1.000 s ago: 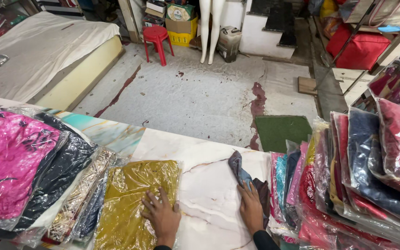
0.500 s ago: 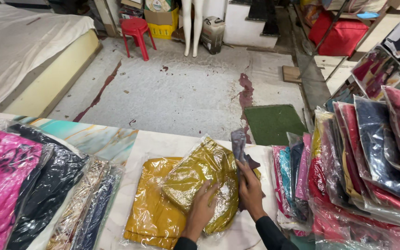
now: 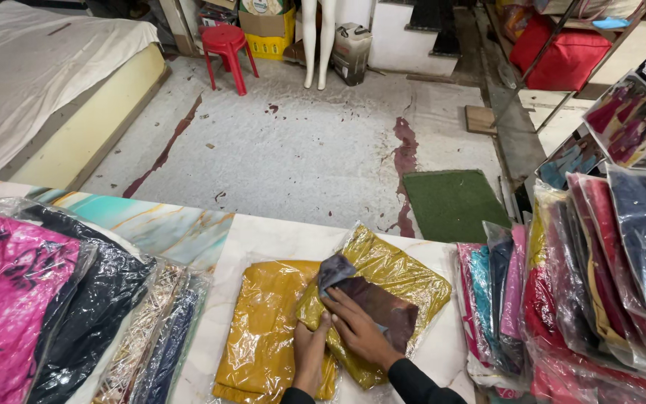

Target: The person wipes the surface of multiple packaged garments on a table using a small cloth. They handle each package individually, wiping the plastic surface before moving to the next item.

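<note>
Since a moment ago you have brought the brown cloth (image 3: 371, 307) down flat onto the mustard garment in its clear bag (image 3: 398, 280); it stood up beside the stacks then, and the bag itself has settled lower over the second mustard bag (image 3: 263, 329).

Your right hand (image 3: 357, 333) lies open, palm down, fingers spread across the brown cloth, pressing rather than gripping. Your left hand (image 3: 309, 355) sits just beside it, touching the near edge of the upper bag; whether its fingers pinch the plastic or only rest on it, I cannot tell. Both hands are close together, nearly touching.

The upper bag lies tilted, half on the lower one and half on the marble counter (image 3: 263, 236). Plastic on plastic is slick, so in my judgement a sideways push from your right palm could slide the upper bag off its mate, or skate the cloth out from under your hand.

Just right of your right hand stand the upright bagged garments (image 3: 517, 299) in red, teal and pink; a wide elbow could tip them. Left of your left hand, well apart, lie the overlapping flat packs, dark ones (image 3: 91, 299) and a pink one (image 3: 5, 299).

Beyond your hands the counter edge drops to the grey floor (image 3: 300, 150), with a green mat (image 3: 450, 206), and farther off a red stool (image 3: 226, 45). A bag pushed forward could go over that edge.
</note>
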